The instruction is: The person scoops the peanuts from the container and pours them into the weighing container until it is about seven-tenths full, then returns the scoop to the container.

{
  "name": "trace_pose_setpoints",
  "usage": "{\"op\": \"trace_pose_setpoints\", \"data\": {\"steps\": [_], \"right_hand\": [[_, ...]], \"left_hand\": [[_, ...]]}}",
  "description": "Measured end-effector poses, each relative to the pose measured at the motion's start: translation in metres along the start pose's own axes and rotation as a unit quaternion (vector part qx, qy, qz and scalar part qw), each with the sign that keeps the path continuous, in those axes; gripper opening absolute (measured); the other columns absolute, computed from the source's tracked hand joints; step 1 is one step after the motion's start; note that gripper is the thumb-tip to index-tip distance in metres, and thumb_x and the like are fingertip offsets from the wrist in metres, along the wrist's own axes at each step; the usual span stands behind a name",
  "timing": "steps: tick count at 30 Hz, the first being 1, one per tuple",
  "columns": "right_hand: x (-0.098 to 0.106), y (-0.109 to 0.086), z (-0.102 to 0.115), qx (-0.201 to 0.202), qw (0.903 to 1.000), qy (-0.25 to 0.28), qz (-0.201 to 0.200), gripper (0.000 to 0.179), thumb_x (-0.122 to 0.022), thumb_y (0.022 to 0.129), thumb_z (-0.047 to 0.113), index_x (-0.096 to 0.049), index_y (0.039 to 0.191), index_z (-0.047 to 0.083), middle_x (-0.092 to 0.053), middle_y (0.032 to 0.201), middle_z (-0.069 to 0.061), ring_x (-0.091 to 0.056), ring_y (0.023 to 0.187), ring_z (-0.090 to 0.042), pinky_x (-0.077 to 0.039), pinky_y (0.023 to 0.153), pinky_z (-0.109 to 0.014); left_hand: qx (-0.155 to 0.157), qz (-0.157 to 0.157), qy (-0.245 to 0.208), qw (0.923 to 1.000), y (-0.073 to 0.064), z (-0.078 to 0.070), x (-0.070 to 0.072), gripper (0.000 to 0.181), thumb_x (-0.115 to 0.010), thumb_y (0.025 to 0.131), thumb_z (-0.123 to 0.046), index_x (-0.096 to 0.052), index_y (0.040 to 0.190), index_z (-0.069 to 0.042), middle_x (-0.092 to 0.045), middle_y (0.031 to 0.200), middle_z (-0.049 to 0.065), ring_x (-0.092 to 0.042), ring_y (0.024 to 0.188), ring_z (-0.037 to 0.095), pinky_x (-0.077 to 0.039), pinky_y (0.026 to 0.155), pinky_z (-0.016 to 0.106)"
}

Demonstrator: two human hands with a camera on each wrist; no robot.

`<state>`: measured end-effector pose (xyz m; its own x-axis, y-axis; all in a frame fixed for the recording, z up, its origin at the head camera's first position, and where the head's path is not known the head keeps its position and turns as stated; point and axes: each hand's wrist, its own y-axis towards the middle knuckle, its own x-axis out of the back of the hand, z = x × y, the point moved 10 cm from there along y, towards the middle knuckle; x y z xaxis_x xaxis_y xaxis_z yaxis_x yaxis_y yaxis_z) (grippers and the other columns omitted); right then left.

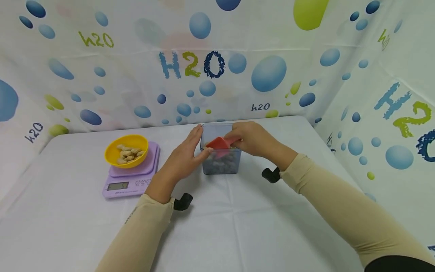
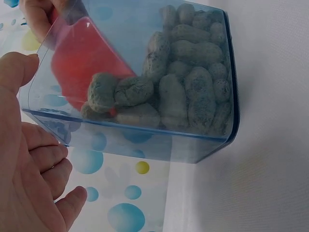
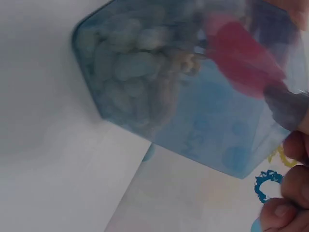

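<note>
A clear bluish plastic container (image 1: 212,131) stands upright at the back middle of the table, with peanuts in their shells (image 2: 198,96) heaped inside. My right hand (image 1: 253,138) grips the handle of a red scoop (image 1: 218,143), whose head is down inside the container. Through the wall in the left wrist view, a few peanuts lie against the scoop. My left hand (image 1: 183,156) touches the container's left side, its fingers fairly straight and the thumb by the front rim. How full the scoop is cannot be told.
On the left sits a purple kitchen scale (image 1: 154,158) with a small display (image 1: 118,186). A yellow bowl (image 1: 140,162) on it holds several peanuts (image 1: 127,154). White cloth (image 1: 210,234) covers the table. Behind it hangs a patterned curtain (image 1: 136,75).
</note>
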<state>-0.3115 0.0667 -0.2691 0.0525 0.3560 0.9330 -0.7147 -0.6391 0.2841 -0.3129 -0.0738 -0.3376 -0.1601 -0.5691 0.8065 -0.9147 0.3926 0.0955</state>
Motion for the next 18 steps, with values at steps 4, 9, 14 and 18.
{"op": "trace_pose_setpoints", "data": {"steps": [4, 9, 14, 18], "right_hand": [[-0.004, 0.004, -0.015, -0.071, 0.996, 0.036, 0.041, 0.022, -0.078, 0.085, 0.016, -0.079, 0.106, 0.012, -0.07, 0.087, -0.001, -0.059, 0.08, -0.017, -0.052, 0.071, -0.031], [-0.008, 0.004, -0.033, -0.159, 0.9834, 0.066, 0.058, 0.027, -0.077, 0.085, 0.019, -0.077, 0.112, 0.012, -0.073, 0.106, -0.004, -0.061, 0.094, -0.02, -0.053, 0.079, -0.035], [-0.008, 0.003, -0.036, -0.174, 0.981, 0.073, 0.045, 0.03, -0.076, 0.086, 0.021, -0.075, 0.116, 0.013, -0.073, 0.105, -0.004, -0.058, 0.092, -0.02, -0.051, 0.077, -0.033], [-0.01, 0.006, -0.027, -0.147, 0.9875, 0.049, 0.031, 0.03, -0.075, 0.087, 0.021, -0.075, 0.116, 0.013, -0.073, 0.1, -0.003, -0.058, 0.089, -0.02, -0.051, 0.076, -0.034]], "left_hand": [[-0.001, 0.002, 0.002, 1.0, 0.001, 0.001, 0.0, 0.084, -0.042, 0.095, -0.066, -0.005, 0.159, -0.026, -0.001, 0.166, -0.01, -0.011, 0.153, 0.017, -0.021, 0.121, 0.05], [-0.002, 0.0, 0.004, 1.0, 0.001, 0.001, -0.001, 0.084, -0.041, 0.095, -0.067, -0.004, 0.159, -0.027, -0.001, 0.166, -0.011, -0.011, 0.153, 0.016, -0.021, 0.121, 0.049], [-0.002, 0.001, 0.006, 1.0, 0.002, 0.001, -0.002, 0.085, -0.039, 0.094, -0.07, -0.004, 0.159, -0.028, -0.001, 0.166, -0.012, -0.01, 0.153, 0.016, -0.021, 0.121, 0.049], [-0.001, -0.002, 0.004, 1.0, 0.002, 0.001, -0.001, 0.085, -0.038, 0.094, -0.07, -0.005, 0.159, -0.027, -0.002, 0.166, -0.011, -0.011, 0.153, 0.017, -0.021, 0.121, 0.05]]}}
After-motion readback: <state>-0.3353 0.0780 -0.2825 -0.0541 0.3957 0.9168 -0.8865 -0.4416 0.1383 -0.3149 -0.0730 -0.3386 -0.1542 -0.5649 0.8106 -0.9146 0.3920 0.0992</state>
